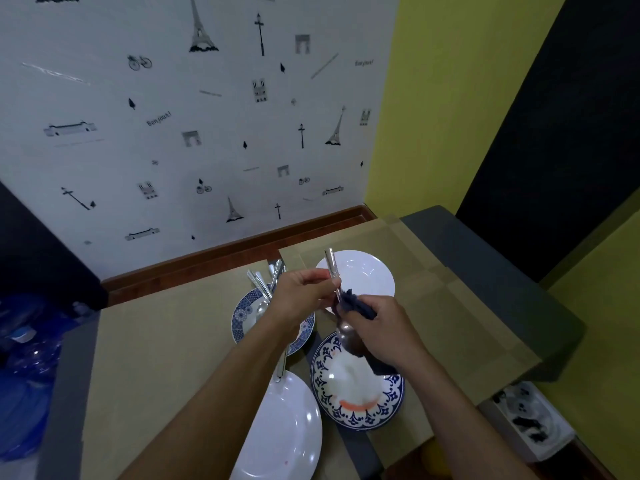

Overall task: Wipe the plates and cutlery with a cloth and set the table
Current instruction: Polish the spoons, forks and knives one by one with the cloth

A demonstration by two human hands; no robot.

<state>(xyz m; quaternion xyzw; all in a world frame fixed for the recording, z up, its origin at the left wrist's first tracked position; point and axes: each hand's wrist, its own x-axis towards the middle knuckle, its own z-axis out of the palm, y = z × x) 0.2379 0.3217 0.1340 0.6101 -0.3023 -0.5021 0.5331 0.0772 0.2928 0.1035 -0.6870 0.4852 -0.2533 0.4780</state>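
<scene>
Nearest the person, a plain white plate (pixel 277 427) lies on a tan placemat (pixel 156 341) that covers the grey worktop (pixel 485 258). The handle of a piece of cutlery rests on the plate's far rim. Just to its right sits a plate with a blue floral border (pixel 358 410) and a white middle with an orange streak near its front.

Both forearms reach out above these two plates. The right hand (pixel 384 327) has its fingers curled round a dark blue cloth (pixel 356 303), which is bunched about the stem of a spoon (pixel 346 334). The spoon's bowl hangs down over the floral plate and its handle points up and away. The left hand (pixel 301 292) pinches the upper part of that handle between thumb and curled fingers, just beside the cloth.

Under the left wrist is a second blue patterned plate (pixel 242 317), with several more pieces of cutlery (pixel 263 289) lying across it, their handles sticking out over the far rim. Beyond the hands, another white plate (pixel 367 275) rests on a second placemat.

At the left edge, clear blue plastic bottles (pixel 24 358) are piled beside the worktop. Behind it all stands a wall (pixel 173 133) papered with small Paris motifs.
</scene>
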